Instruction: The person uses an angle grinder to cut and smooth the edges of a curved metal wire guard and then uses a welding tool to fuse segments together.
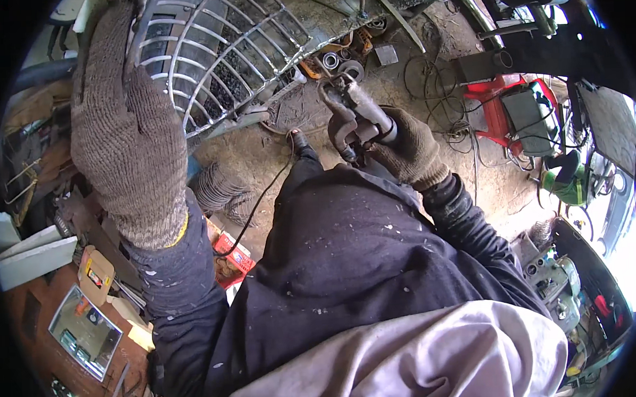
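Observation:
My right hand (408,145), in a brown knitted glove, is closed round a worn metal tool that looks like locking pliers (361,116). Its curved jaw points up and to the left, in front of my body. My left hand (130,128), gloved the same way, is raised at the upper left with its fingers stretched out. It lies beside a curved metal grille (219,65) of welded bars. The left fingertips run to the top edge of the picture, and whether they touch the grille cannot be made out.
Cables (462,127) lie on the dirt floor near a red plastic stool (493,94) bearing a grey box-shaped machine (532,121). Coiled wire (219,188) sits left of my legs. A framed mirror (86,332) rests at lower left; an open case (598,308) of machine parts stands at lower right.

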